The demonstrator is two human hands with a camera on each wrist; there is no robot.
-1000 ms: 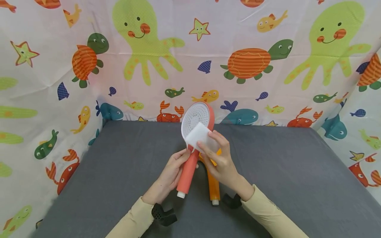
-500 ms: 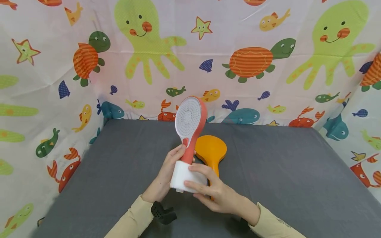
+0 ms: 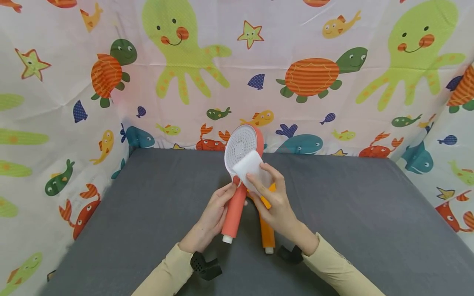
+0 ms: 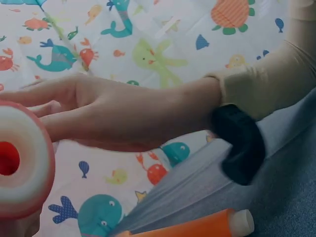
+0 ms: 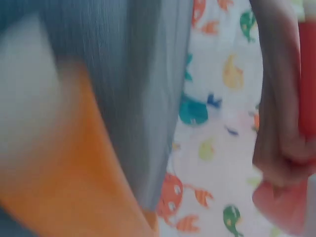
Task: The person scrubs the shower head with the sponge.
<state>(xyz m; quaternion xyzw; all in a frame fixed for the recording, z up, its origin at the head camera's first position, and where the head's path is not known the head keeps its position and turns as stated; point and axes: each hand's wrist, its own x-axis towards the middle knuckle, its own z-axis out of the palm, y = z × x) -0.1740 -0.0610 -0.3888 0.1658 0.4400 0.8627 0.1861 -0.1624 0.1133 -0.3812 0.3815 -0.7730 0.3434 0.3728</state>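
Note:
In the head view, my left hand (image 3: 212, 218) grips a coral shower head (image 3: 235, 211) by the upper handle, its thumb near the neck. The white, hole-dotted spray face (image 3: 241, 146) points up and to the left. My right hand (image 3: 279, 205) pinches a white sponge (image 3: 252, 168) between thumb and fingers, against the neck and lower edge of the spray face. In the left wrist view, the handle's hollow end (image 4: 37, 163) faces the camera. Under my right hand lies an orange shower head (image 3: 267, 232) on the table, its upper part mostly hidden.
Dark grey cloth covers the table (image 3: 166, 197). A white curtain (image 3: 237, 90) printed with sea animals hangs behind it and along both sides. A black wrist camera (image 3: 205, 266) sits on my left wrist, another (image 3: 290, 254) on the right.
The sponge went from the neck down to the handle's lower end, then back up to the neck. The coral shower head tilted and returned; the orange one stayed put.

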